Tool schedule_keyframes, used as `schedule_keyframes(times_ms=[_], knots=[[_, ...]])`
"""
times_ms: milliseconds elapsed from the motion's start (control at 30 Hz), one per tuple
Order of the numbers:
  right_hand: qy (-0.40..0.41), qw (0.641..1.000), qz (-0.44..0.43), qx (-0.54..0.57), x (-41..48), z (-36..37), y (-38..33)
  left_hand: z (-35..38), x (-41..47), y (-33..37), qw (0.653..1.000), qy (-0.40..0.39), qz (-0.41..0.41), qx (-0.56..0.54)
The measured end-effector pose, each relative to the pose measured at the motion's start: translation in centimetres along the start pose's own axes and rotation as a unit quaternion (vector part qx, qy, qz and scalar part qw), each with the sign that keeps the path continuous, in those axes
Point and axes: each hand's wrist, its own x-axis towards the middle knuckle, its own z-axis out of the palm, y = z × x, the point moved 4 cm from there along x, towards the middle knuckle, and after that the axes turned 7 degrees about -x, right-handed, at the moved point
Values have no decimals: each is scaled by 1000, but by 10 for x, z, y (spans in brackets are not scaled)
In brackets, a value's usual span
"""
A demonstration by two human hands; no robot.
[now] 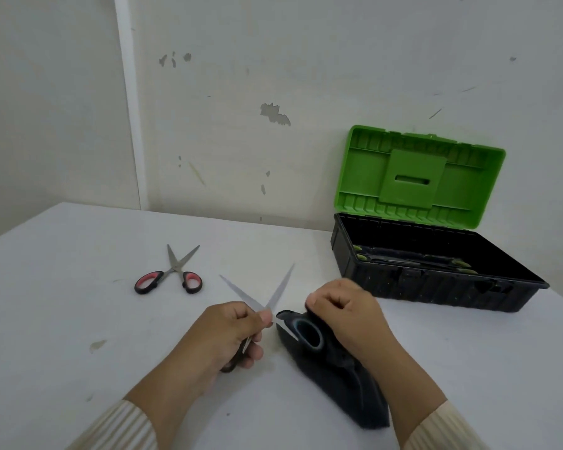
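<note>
White matte counter point(78, 319), scuffed, a few small stains, set against a chipped white wall.

Open plastic toolbox at the right rear: ribbed black base point(436, 290), bright green lid point(364, 177) standing up against the wall. Long dark tools with yellowish-green ends point(413, 259) lie inside, too dark to identify.

Black soft-looking wedge-shaped piece point(338, 384) lies on the counter front-centre, under the right hand. It has an oval hole rimmed blue-grey near its top. Can't tell what it is, and its upper edge is hidden by the fingers.

Steel-bladed scissors with a dark handle point(280, 287) are just left of the black piece, blades spread in a V pointing away from the person. The handle is mostly hidden in the palm.

Left hand point(228, 336) is curled round the scissors handle, gripping it. Right hand point(345, 313) has its fingers curled and pinches the top of the black piece. Ribbed cream sleeves point(121, 427) are cut off at the frame's bottom.

Second scissors, red-and-black handles point(173, 274), lie open on the counter at the left, well apart.
</note>
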Motion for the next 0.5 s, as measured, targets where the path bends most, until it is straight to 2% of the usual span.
schedule_keyframes(times_ms=[67, 133, 267, 500], knots=[[105, 993, -22, -57, 1, -14, -2, 3, 0, -3, 1000, -6, -12, 21], [156, 981, -81, -85, -4, -18, -13, 6, -2, -4, 999, -8, -13, 41], [44, 960, -230, -156, -20, 23, -43, 12, -3, -5, 998, -6, 11, 57], [23, 960, -225, -167, -16, 35, -33, 13, -2, -4, 996, 8, 43, 73]])
